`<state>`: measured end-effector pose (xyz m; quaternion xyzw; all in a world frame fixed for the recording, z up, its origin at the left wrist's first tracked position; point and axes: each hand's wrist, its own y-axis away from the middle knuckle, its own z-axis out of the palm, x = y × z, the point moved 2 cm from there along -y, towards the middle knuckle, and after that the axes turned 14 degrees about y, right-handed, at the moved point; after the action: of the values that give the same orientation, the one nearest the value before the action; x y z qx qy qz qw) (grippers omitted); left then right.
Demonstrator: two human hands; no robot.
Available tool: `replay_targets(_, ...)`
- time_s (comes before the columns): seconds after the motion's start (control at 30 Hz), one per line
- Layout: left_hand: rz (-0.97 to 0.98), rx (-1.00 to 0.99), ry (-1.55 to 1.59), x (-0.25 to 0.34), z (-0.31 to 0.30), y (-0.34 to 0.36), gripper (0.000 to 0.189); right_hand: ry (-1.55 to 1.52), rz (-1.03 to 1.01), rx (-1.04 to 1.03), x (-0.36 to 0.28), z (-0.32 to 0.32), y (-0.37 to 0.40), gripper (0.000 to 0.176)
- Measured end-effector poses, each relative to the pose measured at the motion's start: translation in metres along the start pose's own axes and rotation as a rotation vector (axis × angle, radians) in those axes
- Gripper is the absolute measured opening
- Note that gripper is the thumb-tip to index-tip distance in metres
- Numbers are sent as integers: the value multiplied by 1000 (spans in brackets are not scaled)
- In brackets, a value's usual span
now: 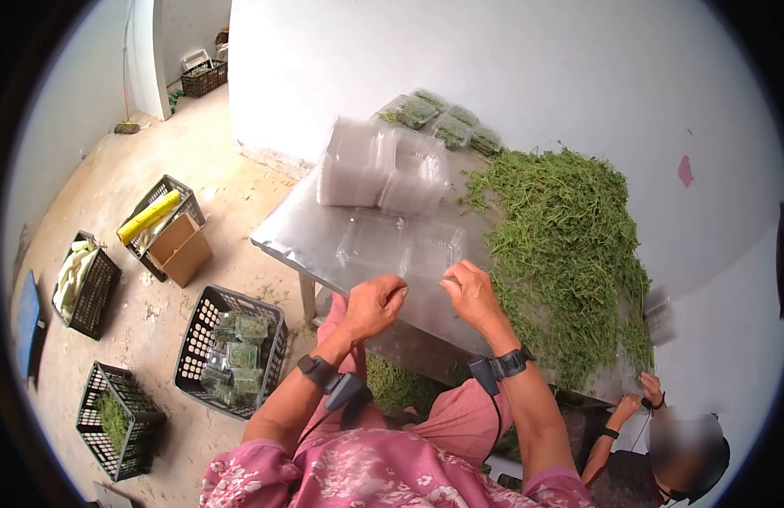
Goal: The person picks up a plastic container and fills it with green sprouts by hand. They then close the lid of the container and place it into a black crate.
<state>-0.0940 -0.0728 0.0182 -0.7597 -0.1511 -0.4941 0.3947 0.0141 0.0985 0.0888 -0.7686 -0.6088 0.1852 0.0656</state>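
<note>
At the near edge of the steel table (292, 230) an open clamshell (400, 245) lies spread flat, clear, thin, glossy and empty. The right hand (475, 295) pinches its near corner, probably to hold it splayed. The left hand (373, 306) is curled shut alongside, but I can't tell whether it grips anything. The herb heap (561, 229) covers the table's right end, within easy reach.

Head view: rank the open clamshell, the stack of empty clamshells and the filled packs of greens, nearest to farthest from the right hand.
1. Open clamshell: on the table, its edge pinched by the right hand.
2. Clamshell stack: farther up the table, behind the first.
3. Filled packs: at the table's far end, by the wall.
</note>
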Motion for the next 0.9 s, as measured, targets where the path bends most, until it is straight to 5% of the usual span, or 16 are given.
replay_targets(0.1,-120,49,129,-1,5,2,25,-56,66,35,9,-7,20,12)
replay_targets(0.27,-603,-27,758,9,26,-1,45,-90,133,92,8,-19,44,11)
replay_targets(0.4,-729,222,1148,7,39,-8,41,-112,83,80,13,-20,55,11)
replay_targets(0.67,-721,124,1045,-9,62,-11,11,-224,-39,-112,30,-25,69,19)
replay_targets(0.9,-635,104,900,2,62,-6,6,-117,268,47,83,-50,50,25)
